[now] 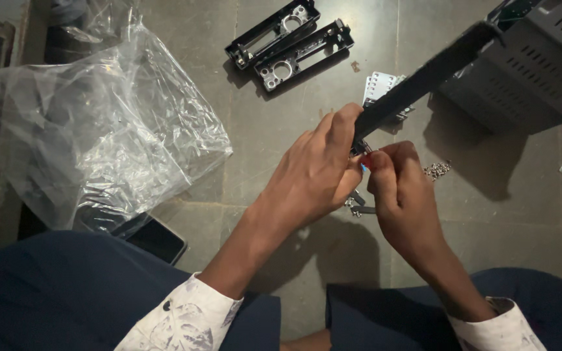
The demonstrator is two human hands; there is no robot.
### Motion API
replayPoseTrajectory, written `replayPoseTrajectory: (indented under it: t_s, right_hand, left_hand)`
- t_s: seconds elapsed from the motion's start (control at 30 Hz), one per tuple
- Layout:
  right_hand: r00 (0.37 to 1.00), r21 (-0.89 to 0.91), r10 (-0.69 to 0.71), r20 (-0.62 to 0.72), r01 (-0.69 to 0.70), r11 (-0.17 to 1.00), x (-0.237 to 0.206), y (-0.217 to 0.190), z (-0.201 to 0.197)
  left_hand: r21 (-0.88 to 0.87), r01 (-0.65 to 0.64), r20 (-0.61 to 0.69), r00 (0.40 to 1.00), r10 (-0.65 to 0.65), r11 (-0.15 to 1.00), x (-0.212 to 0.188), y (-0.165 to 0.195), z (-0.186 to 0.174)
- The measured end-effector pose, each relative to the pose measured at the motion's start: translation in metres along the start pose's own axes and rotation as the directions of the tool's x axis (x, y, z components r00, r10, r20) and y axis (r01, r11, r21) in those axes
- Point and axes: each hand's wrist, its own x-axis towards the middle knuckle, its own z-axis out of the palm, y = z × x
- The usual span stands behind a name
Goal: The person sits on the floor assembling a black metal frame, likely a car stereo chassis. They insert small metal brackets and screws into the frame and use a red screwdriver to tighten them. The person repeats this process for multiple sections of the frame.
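Both hands meet over the floor [294, 130]: left hand [313, 175] grasps a long black bracket [424, 78], right hand [401, 195] pinches a small red-tipped part [365, 161] at its near end.

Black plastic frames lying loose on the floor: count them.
2, side by side at the top centre of the floor: black frame on the left, second black frame to its right. Others may be hidden under the plastic bag.

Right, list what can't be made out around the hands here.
Head view only:
- Small red and blue part: pinched between left hand and right hand, fingers cover it.
- Long black frame: lower end hidden by the left fingers.
- Grey vented housing: cut off by the frame's edge.
- Phone: partly under the clear plastic bag.
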Motion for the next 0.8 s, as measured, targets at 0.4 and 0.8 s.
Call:
replayPoseTrajectory:
  t_s: [0.4,0.8]
  right_hand:
    - [0.923,0.563,0.285,0.260,-0.385,0.731,0.003,-0.003,-0.001]
    - [0.808,0.517,0.396,0.436,-0.585,0.625,0.016,-0.019,-0.022]
  left_hand:
    - [0.007,-0.014,0.021,1.000,0.014,1.000,0.001,-0.004,0.001]
    - [-0.165,0.185,0.064,0.982,-0.176,0.969,0.002,-0.011,0.008]
